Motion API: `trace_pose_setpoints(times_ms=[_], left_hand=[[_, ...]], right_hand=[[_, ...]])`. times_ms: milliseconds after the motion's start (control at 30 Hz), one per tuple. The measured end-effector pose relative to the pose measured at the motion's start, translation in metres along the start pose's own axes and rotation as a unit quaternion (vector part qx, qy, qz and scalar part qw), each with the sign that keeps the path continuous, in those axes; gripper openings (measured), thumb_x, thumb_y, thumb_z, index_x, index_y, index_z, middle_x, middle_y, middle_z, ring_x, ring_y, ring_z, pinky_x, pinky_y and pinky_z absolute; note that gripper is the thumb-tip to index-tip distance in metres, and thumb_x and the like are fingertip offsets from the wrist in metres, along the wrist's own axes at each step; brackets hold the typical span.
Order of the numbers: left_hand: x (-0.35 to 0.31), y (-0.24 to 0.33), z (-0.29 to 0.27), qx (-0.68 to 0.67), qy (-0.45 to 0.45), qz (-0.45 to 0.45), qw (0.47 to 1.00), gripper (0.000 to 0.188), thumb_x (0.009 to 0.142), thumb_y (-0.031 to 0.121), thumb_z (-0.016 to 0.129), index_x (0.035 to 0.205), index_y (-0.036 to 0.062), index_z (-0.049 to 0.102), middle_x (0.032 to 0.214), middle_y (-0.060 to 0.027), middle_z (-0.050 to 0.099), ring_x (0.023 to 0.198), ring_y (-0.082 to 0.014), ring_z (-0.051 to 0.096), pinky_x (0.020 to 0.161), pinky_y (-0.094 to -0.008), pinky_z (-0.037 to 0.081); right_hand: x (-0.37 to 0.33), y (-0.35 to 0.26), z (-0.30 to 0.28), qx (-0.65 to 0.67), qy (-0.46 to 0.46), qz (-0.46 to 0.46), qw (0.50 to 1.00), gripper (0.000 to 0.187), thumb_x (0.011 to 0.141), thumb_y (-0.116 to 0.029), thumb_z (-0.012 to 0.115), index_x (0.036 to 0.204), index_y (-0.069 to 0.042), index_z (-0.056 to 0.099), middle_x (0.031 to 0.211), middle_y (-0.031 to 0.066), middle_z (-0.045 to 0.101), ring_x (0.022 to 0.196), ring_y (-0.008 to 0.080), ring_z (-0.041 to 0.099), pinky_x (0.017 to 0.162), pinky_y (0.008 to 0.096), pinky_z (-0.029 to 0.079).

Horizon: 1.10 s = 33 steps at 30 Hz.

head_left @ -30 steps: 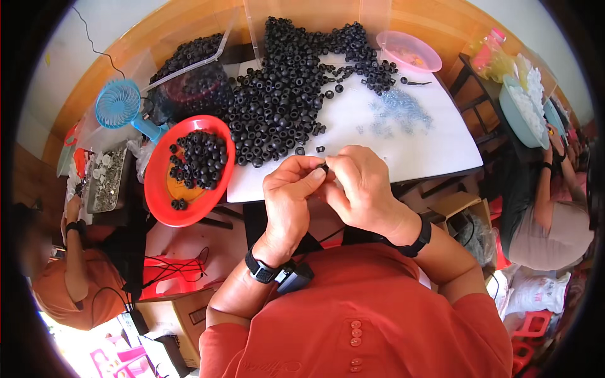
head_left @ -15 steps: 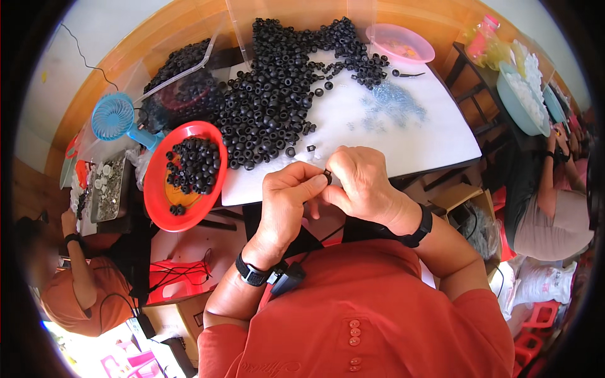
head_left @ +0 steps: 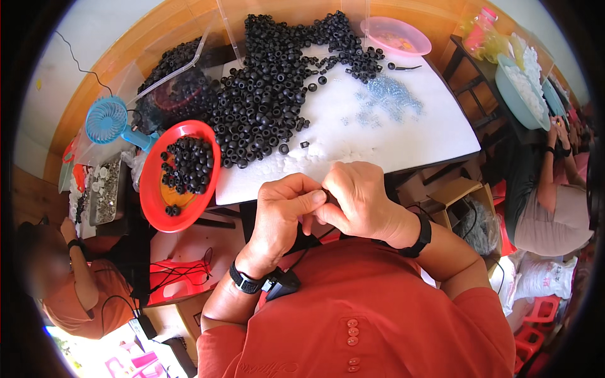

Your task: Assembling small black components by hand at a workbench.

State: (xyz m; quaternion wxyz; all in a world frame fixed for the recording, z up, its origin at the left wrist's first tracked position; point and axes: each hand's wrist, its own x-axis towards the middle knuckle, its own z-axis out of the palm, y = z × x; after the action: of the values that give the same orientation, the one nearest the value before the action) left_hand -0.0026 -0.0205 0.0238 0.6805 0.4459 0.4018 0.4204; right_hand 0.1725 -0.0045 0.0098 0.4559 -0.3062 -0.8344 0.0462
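White table (head_left: 435,135) against a wood-panelled wall, a good chunk of it under small black stuff. The left hand (head_left: 277,211) has thumb and finger pinched on one tiny dark piece (head_left: 326,194), held between both hands just off the table's near edge. The right hand (head_left: 362,198) is curled in from the other side, but its fingertips are mostly hidden, so can't tell if it's gripping too. I'd call this the fiddly two-handed stage on a single piece; the next move probably calls for a steady left pinch and some careful fingertip work from the right. Counts, left to right: one co-worker (head_left: 94,296), one metal tray (head_left: 121,201), one blue fan (head_left: 106,120), one red bowl (head_left: 150,195) with a few dozen black pieces in it, one clear bin (head_left: 169,75) loaded with more, then the black pile (head_left: 271,94), hundreds easily. Two strays (head_left: 305,145) lie off its near edge. Past that, one patch of clear beads (head_left: 387,97), too fine to count, one pink bowl (head_left: 425,45), one green basin (head_left: 513,104) of white stuff, and at least one more person (head_left: 551,217).
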Motion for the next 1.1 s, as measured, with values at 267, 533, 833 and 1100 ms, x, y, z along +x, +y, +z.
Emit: trace_pose_setpoints(times_ms=[267,533,833,1100], left_hand=[[-0.015,-0.003,-0.010,0.268,0.134,0.192,0.934,0.010,0.092,0.006,0.067,0.097,-0.0011,0.072,0.079,-0.0020,0.067,0.061,-0.0044,0.054,0.052,-0.0205,0.042],[0.010,-0.015,-0.010,0.460,0.050,0.401,0.791,0.029,0.072,-0.006,0.072,0.099,0.0037,0.069,0.098,-0.0085,0.064,0.096,-0.0312,0.054,0.079,-0.0374,0.047],[0.030,-0.012,-0.013,0.497,-0.007,0.402,0.769,0.024,0.079,0.003,0.070,0.103,0.0044,0.067,0.096,-0.0081,0.057,0.094,-0.0296,0.051,0.082,-0.0402,0.042],[0.037,-0.011,-0.009,0.489,-0.018,0.385,0.783,0.027,0.074,0.006,0.076,0.100,0.0064,0.069,0.093,-0.0079,0.057,0.090,-0.0287,0.050,0.079,-0.0400,0.042]], right_hand=[[0.001,0.005,-0.009,-0.080,-0.043,0.043,0.995,0.030,0.069,-0.015,0.075,0.079,-0.006,0.049,0.067,0.0098,0.054,0.054,0.0291,0.058,0.048,0.0401,0.044],[0.026,0.002,-0.008,-0.218,-0.216,0.076,0.949,0.012,0.071,-0.013,0.070,0.072,-0.005,0.060,0.064,0.0138,0.064,0.056,0.0295,0.065,0.051,0.0416,0.048],[0.041,0.020,-0.020,-0.096,-0.254,0.230,0.934,0.009,0.066,-0.010,0.070,0.069,-0.003,0.066,0.072,0.0182,0.066,0.072,0.0389,0.066,0.066,0.0465,0.052],[0.051,0.037,-0.030,0.151,-0.295,0.421,0.844,0.013,0.069,0.003,0.075,0.076,0.005,0.064,0.064,0.0064,0.063,0.052,0.0102,0.055,0.049,0.0264,0.044]])
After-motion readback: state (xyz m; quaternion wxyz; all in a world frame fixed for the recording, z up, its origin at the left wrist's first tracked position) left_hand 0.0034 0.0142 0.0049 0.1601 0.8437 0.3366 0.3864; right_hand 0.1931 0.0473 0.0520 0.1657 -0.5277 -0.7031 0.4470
